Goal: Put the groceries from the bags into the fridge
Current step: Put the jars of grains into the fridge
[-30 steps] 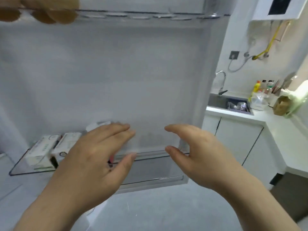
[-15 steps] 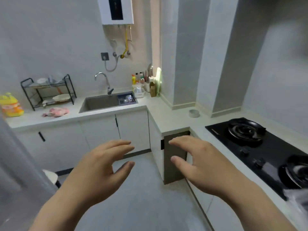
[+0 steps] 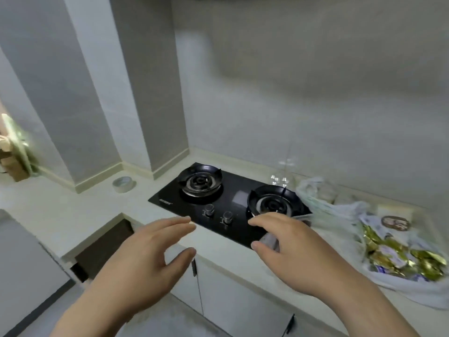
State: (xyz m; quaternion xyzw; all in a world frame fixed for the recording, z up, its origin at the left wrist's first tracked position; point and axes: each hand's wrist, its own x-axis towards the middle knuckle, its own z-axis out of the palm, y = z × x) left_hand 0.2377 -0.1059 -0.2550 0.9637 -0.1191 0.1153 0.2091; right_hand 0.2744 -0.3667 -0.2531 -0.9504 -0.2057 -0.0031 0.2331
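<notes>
Both hands hover above the pale, smooth counter (image 3: 73,215), palms down and holding nothing. The left hand (image 3: 145,259) has its fingers straight and loosely spread, thumb apart. The right hand (image 3: 296,251) is just as wide, fingers gently arched over the front right corner of the hob (image 3: 238,198). A pale crumpled scrap shows under its thumb, but whether they touch cannot be told.

The hob is a glossy black glass slab with 2 ring-shaped burners (image 3: 199,182) and 2 round metal knobs (image 3: 209,210) at its front edge.

At 3 o'clock from the right hand, a thin, wrinkled white plastic bag (image 3: 413,291) lies slumped open on the counter. Shiny gold foil packets (image 3: 424,261) show inside it, and a round printed lid (image 3: 395,222) sits at its far side. A second, translucent bag (image 3: 313,190) sits at 1 o'clock, touching the hob's right edge.

At 10 o'clock from the left hand, a roll of clear tape (image 3: 124,184) lies flat beside the tiled column.
</notes>
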